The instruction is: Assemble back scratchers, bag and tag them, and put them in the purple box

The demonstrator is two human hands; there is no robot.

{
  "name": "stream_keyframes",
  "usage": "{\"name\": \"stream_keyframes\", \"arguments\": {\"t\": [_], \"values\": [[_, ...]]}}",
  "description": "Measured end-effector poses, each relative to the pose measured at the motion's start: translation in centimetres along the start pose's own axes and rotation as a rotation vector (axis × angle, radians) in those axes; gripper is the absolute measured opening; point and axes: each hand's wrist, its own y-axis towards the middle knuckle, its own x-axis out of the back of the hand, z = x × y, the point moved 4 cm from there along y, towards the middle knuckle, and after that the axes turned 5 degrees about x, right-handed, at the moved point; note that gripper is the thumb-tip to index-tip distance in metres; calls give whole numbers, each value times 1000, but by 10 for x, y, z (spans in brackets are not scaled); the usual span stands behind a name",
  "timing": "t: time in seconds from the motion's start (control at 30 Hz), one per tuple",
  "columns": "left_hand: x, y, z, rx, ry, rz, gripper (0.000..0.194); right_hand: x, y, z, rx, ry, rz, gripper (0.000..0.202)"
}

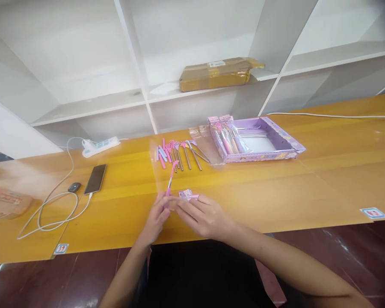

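My left hand (pixel 156 216) is closed around the handle of a pink stick with a small claw-shaped head (pixel 172 179), which points up and away from me. Close beside it, my right hand (pixel 205 216) has its fingers pressed together; what they pinch is too small to make out. Just beyond my right fingers lie small printed cards (pixel 185 194). Several metal rods with pink, purple and orange claw heads (pixel 188 159) lie in a row further back. Short pink and lilac tubes (pixel 162 155) sit at the row's left end.
A purple tray (pixel 284 136) holds bagged claw sticks (pixel 229 139) at the back right. Left are a phone (pixel 95 179), its white cable, a black object (pixel 74 187), a power strip (pixel 101 146) and an orange packet (pixel 8 202). A taped carton (pixel 215 76) stands on the shelf.
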Motion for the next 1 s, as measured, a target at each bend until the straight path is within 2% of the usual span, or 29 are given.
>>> {"name": "stream_keyframes", "arguments": {"t": [0.07,0.13,0.17,0.23,0.3,0.33,0.4,0.47,0.53,0.6,0.7,0.77,0.8,0.87,0.93,1.0], "values": [[0,1,2,21,-16,-25,55,-9,-5,2,5,112,-5,17],[1,2,8,93,-59,-76,46,-16,-12,-9,-100,231,-37,11],[2,2,12,131,-83,-103,45,-19,-16,-19,-219,290,-64,10],[3,1,17,175,-109,-121,42,-28,-23,-41,-547,444,-74,15],[2,1,17,166,-97,-74,39,-44,-27,-55,-816,685,13,21],[0,0,16,155,-84,-33,38,-53,-26,-56,-889,823,69,26],[-3,0,13,141,-46,48,35,-69,-20,-53,-929,1077,132,33],[-6,0,9,126,-3,103,33,-81,-15,-47,-956,1258,124,35],[-7,0,6,110,2,133,33,-89,-13,-44,-995,1343,74,39],[-6,0,4,96,-28,114,31,-90,-16,-50,-1055,1327,-23,40],[0,0,7,100,-81,-2,29,-73,-30,-69,-1175,1218,-287,37],[3,-1,11,121,-156,-113,29,-50,-41,-80,-1228,1132,-447,33],[4,-1,15,139,-228,-169,30,-35,-46,-82,-1235,1082,-486,32],[5,-2,22,180,-429,-273,34,-6,-51,-78,-1207,993,-444,32],[3,-3,27,211,-612,-321,39,18,-50,-63,-1082,918,-238,32],[1,-3,30,243,-703,-320,41,33,-44,-40,-857,853,-9,30]]}}
